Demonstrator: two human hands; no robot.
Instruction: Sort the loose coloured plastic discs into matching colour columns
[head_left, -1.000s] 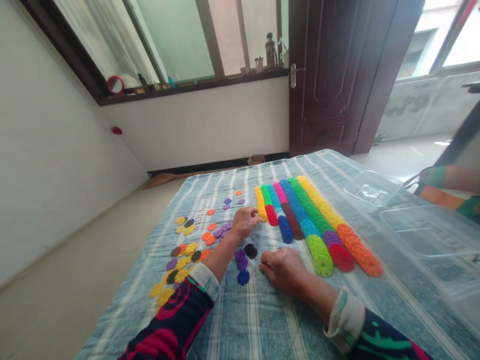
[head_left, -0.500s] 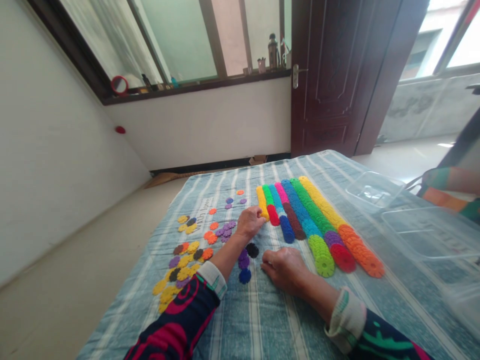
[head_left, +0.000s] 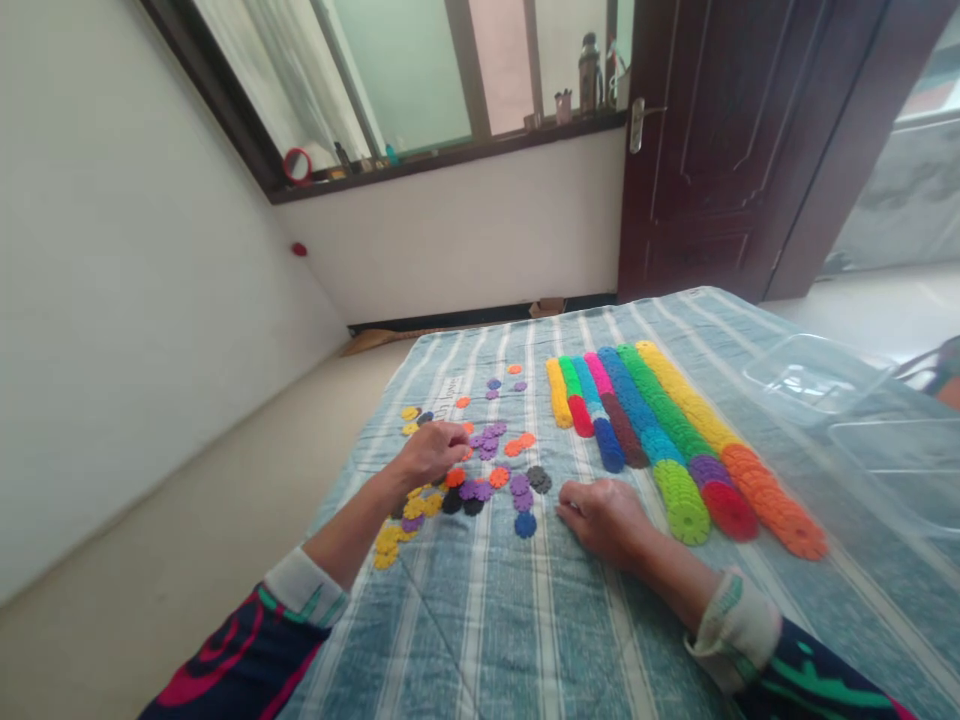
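Note:
Small flower-shaped plastic discs lie on a blue striped cloth (head_left: 525, 620). Several neat rows of sorted discs (head_left: 660, 430) run in yellow, green, pink, blue and orange bands on the right. A loose scatter of discs (head_left: 480, 480) in yellow, purple, orange and black lies on the left. My left hand (head_left: 431, 452) is over that scatter, fingers curled down onto the discs; what it pinches is hidden. My right hand (head_left: 604, 520) rests loosely closed on the cloth near the rows' near ends, beside a blue disc (head_left: 525, 524).
Clear plastic tubs (head_left: 810, 375) stand at the right edge of the cloth. A dark wooden door (head_left: 720, 150) and a window sill with bottles (head_left: 585, 80) are behind. Bare floor (head_left: 187, 540) lies to the left of the table.
My left hand has moved left from the near end of the yellow row to the loose scatter. The view has swung left. My right hand has stayed put.

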